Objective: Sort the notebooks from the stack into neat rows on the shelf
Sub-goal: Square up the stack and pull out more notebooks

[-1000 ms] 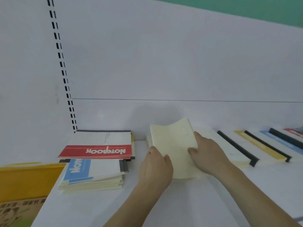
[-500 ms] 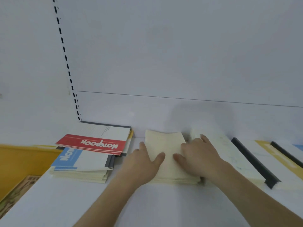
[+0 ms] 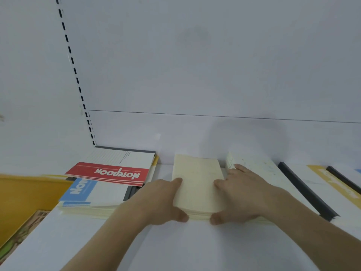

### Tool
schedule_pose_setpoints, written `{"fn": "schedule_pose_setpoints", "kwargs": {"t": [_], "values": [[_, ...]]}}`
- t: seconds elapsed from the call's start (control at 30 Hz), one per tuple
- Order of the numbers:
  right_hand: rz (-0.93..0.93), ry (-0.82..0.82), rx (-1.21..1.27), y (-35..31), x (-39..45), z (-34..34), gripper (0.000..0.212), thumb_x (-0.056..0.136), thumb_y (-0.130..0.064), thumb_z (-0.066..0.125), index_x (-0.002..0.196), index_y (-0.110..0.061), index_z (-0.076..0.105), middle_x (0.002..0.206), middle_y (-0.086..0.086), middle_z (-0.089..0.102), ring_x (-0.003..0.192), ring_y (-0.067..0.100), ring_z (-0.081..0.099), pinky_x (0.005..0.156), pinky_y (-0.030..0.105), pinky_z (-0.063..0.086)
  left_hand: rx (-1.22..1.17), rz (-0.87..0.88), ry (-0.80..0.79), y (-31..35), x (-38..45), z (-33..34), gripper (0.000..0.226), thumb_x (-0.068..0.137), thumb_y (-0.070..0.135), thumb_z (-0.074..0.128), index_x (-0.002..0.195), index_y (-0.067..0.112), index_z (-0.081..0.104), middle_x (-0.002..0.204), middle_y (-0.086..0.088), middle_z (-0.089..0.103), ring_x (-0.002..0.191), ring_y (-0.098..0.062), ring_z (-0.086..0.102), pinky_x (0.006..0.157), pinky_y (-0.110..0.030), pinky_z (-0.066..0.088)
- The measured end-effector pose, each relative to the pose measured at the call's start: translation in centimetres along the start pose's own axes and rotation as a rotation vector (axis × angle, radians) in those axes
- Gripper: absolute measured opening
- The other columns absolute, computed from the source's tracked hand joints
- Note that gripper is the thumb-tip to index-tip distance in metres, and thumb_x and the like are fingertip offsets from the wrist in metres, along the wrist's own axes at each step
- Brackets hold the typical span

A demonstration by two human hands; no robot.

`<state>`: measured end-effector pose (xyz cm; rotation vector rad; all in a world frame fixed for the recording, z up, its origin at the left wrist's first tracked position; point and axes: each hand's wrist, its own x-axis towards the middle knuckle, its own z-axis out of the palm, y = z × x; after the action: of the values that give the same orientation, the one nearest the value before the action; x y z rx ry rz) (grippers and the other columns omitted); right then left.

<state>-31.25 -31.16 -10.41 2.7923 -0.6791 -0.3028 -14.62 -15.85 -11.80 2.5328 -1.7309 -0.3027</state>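
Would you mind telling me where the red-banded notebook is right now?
In the head view, the red-banded notebook lies on top of the stack at the shelf's left, against the back wall, left of both hands.

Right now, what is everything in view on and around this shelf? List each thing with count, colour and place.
Cream notebook pile: one, cream, shelf centre, between both hands.
Red-banded notebook: one, white and red, atop the left stack.
Blue-banded notebook: one, white and blue, under the red one.
Dark-spined notebooks: row, count unclear, right.
Shelf: one, white.
Yellow box: one, far left.
Left hand: presses the pile's left edge.
Right hand: presses its right edge.
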Motion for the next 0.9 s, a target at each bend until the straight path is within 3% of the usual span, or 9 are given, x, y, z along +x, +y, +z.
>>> {"fn": "schedule_pose_setpoints", "kwargs": {"t": [0.13, 0.23, 0.3, 0.5, 0.67, 0.77, 0.9], "values": [[0.0, -0.01, 0.004, 0.3, -0.1, 0.0, 0.081, 0.056, -0.086, 0.05, 0.114, -0.029, 0.049, 0.102, 0.0, 0.057, 0.117, 0.02, 0.045, 0.119, 0.04, 0.011, 0.029, 0.043, -0.029, 0.0, 0.0, 0.5, 0.089, 0.084, 0.054, 0.07, 0.153, 0.025, 0.021, 0.129, -0.003, 0.055, 0.116, -0.023, 0.053, 0.093, -0.036, 0.047], [0.001, -0.046, 0.014, 0.3, 0.1, 0.1, 0.092, 0.055, -0.083, 0.051, 0.13, -0.032, 0.041, 0.112, 0.002, 0.056, 0.125, 0.021, 0.039, 0.12, 0.041, 0.009, -0.048, 0.039, -0.074, -0.1, 0.3, 0.1, 0.09, 0.084, 0.048, 0.073, 0.153, 0.026, 0.02, 0.132, -0.004, 0.052, 0.116, -0.023, 0.053, 0.094, -0.037, 0.049], [0.015, -0.08, 0.034, 0.1, 0.4, 0.2, 0.097, 0.054, -0.083, 0.052, 0.134, -0.032, 0.036, 0.116, 0.002, 0.057, 0.128, 0.022, 0.037, 0.12, 0.041, 0.009, -0.071, 0.044, -0.105, 0.0, 0.5, 0.0, 0.089, 0.085, 0.044, 0.073, 0.153, 0.025, 0.02, 0.133, -0.005, 0.052, 0.113, -0.022, 0.053, 0.086, -0.034, 0.05], [0.022, -0.078, 0.064, 0.1, 0.4, 0.1, 0.09, 0.056, -0.079, 0.055, 0.13, -0.028, 0.042, 0.102, 0.001, 0.058, 0.121, 0.021, 0.044, 0.12, 0.038, 0.009, -0.107, 0.04, -0.149, -0.2, 1.1, -0.6, 0.09, 0.081, 0.042, 0.078, 0.151, 0.025, 0.024, 0.129, -0.003, 0.049, 0.112, -0.023, 0.054, 0.085, -0.036, 0.056], [0.014, -0.076, 0.071, 0.3, 0.3, -0.1, 0.096, 0.055, -0.085, 0.053, 0.133, -0.031, 0.042, 0.097, -0.004, 0.061, 0.12, 0.017, 0.047, 0.12, 0.039, 0.008, -0.111, 0.03, -0.15, -0.1, 1.0, -0.6, 0.093, 0.081, 0.049, 0.078, 0.152, 0.025, 0.024, 0.135, -0.002, 0.048, 0.12, -0.024, 0.052, 0.094, -0.038, 0.052], [0.013, -0.034, 0.033, 0.2, -0.4, -0.2, 0.091, 0.058, -0.087, 0.05, 0.131, -0.032, 0.045, 0.114, 0.0, 0.058, 0.13, 0.019, 0.037, 0.121, 0.039, 0.003, -0.134, 0.005, -0.139, 0.2, 0.6, -0.6, 0.098, 0.079, 0.055, 0.077, 0.154, 0.026, 0.021, 0.139, -0.003, 0.048, 0.121, -0.024, 0.052, 0.097, -0.04, 0.051], [0.013, 0.04, -0.022, 0.0, -1.2, -1.1, 0.097, 0.059, -0.097, 0.027, 0.13, -0.034, 0.048, 0.125, -0.001, 0.053, 0.131, 0.021, 0.035, 0.12, 0.041, 0.009, -0.09, -0.03, -0.039, 0.4, -0.4, -0.6, 0.093, 0.078, 0.069, 0.069, 0.149, 0.024, 0.028, 0.135, -0.002, 0.054, 0.116, -0.024, 0.056, 0.092, -0.04, 0.052]]}}
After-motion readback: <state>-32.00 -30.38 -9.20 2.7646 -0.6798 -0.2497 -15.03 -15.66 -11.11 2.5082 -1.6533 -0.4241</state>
